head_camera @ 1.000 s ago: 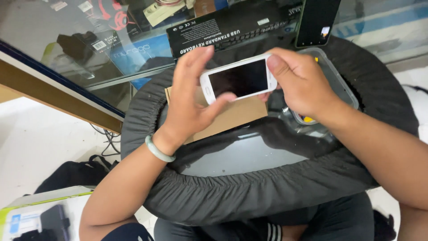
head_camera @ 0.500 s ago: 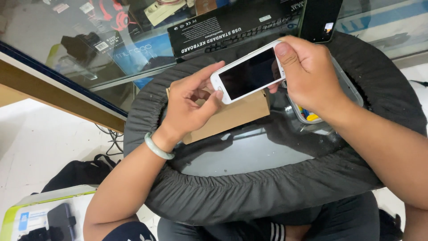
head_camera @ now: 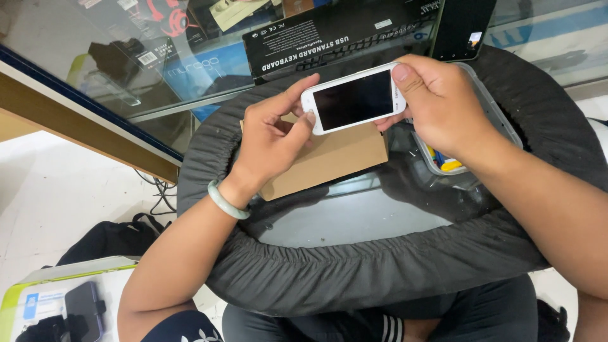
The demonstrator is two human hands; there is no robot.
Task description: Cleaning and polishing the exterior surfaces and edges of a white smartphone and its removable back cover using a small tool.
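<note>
i grip the white phone in both hands, right hand clasping its right end, left hand pinching the left edge, above the cardboard box. it looks intact, nothing opened yet. the clear tray on the right holds small coloured bits.

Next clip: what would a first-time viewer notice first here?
A white phone with a dark screen, held at centre between both hands: the left hand pinches its near end, the right hand wraps its far end. Below it lies a brown cardboard box on a round table with a black cloth rim.
</note>
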